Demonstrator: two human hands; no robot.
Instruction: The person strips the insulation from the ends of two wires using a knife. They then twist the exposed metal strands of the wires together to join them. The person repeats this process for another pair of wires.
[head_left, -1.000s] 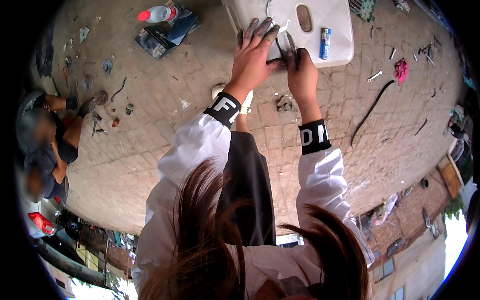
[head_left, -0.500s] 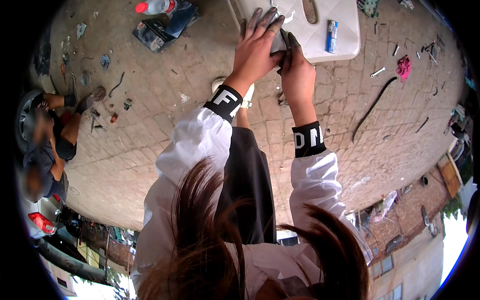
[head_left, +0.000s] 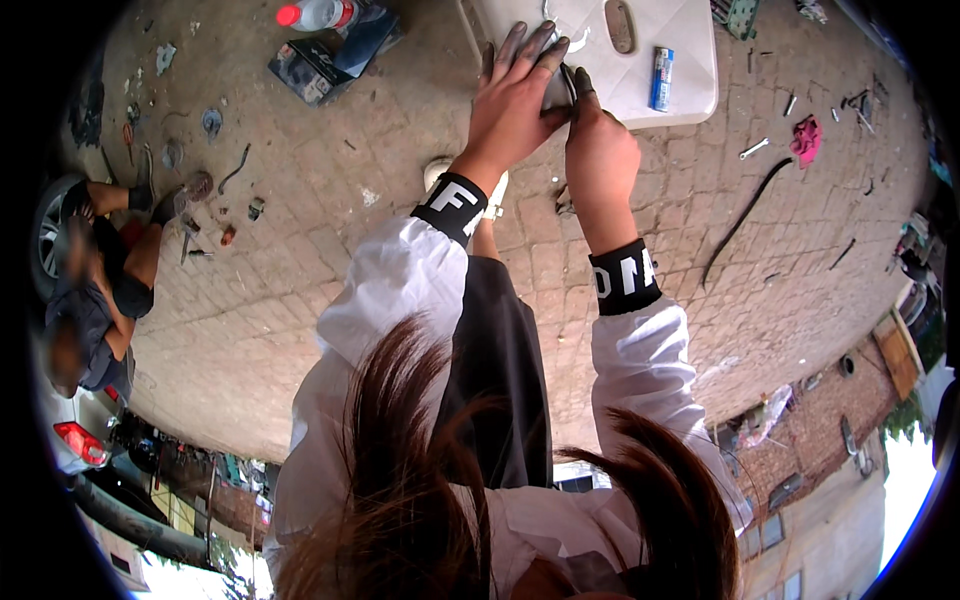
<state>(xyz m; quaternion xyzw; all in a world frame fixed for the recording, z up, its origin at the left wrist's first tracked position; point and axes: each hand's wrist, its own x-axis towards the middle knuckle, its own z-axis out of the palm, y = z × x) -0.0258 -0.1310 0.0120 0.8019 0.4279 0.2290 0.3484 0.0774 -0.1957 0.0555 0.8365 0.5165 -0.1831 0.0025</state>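
A white plastic stool [head_left: 690,100] with an oval slot stands at the top of the view. My left hand [head_left: 512,108] lies over its near left part, fingers stretched out and blackened at the tips. Under the palm and thumb side, a grey flat piece [head_left: 557,92] partly shows; most of it is hidden. Close beside it, my right hand [head_left: 600,140] is closed, its index finger pointing away along a thin dark edge; what it holds is too small to name. White thread-like scraps [head_left: 578,42] lie past my left fingertips. A small blue and white cylinder [head_left: 661,78] rests on the stool's right side.
At upper left are a dark box [head_left: 318,72] and a clear bottle with a red cap [head_left: 318,14]. A wrench [head_left: 754,149], a black hose [head_left: 745,215] and a pink cloth [head_left: 806,140] lie on the brick ground. Another person [head_left: 100,290] sits at far left by a wheel [head_left: 50,240].
My right hand has shifted slightly right and toward me, its fingers more tucked in. My left hand stays nearly in place on the stool.
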